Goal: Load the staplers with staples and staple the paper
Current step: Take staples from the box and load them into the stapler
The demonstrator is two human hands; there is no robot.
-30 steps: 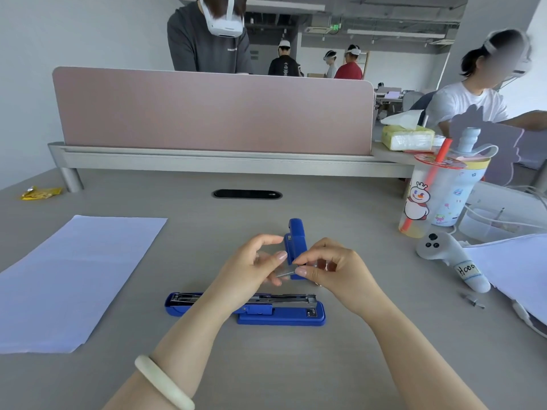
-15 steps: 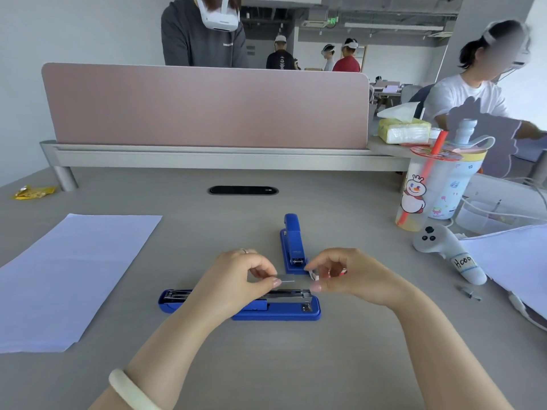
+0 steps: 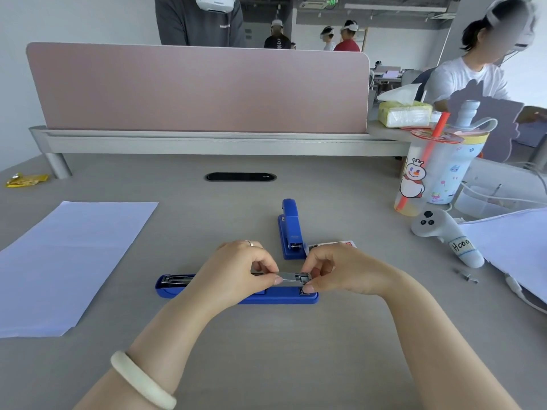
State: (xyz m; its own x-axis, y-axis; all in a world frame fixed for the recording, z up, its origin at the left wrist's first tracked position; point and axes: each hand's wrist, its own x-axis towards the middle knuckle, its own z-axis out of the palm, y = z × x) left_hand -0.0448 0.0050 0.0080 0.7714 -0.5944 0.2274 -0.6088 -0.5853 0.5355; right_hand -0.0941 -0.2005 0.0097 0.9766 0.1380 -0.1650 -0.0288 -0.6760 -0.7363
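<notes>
A blue stapler (image 3: 177, 287) lies folded open flat across the desk, its metal magazine facing up. Above that magazine my left hand (image 3: 239, 269) and my right hand (image 3: 337, 269) pinch the two ends of a thin strip of staples (image 3: 288, 279), held right at the channel. A second blue stapler (image 3: 291, 227), closed, stands just behind, pointing away from me. A small staple box (image 3: 334, 244) shows behind my right hand. White paper (image 3: 65, 261) lies at the left.
A drink cup with a red straw (image 3: 429, 173) and a grey controller (image 3: 444, 235) stand at the right, beside more paper (image 3: 515, 247) and loose staples (image 3: 467, 276). A pink divider (image 3: 198, 87) closes the back; people work beyond it.
Both hands have come down and toward me, carrying the staple strip from above the desk onto the open stapler's magazine. My head moved closer.
</notes>
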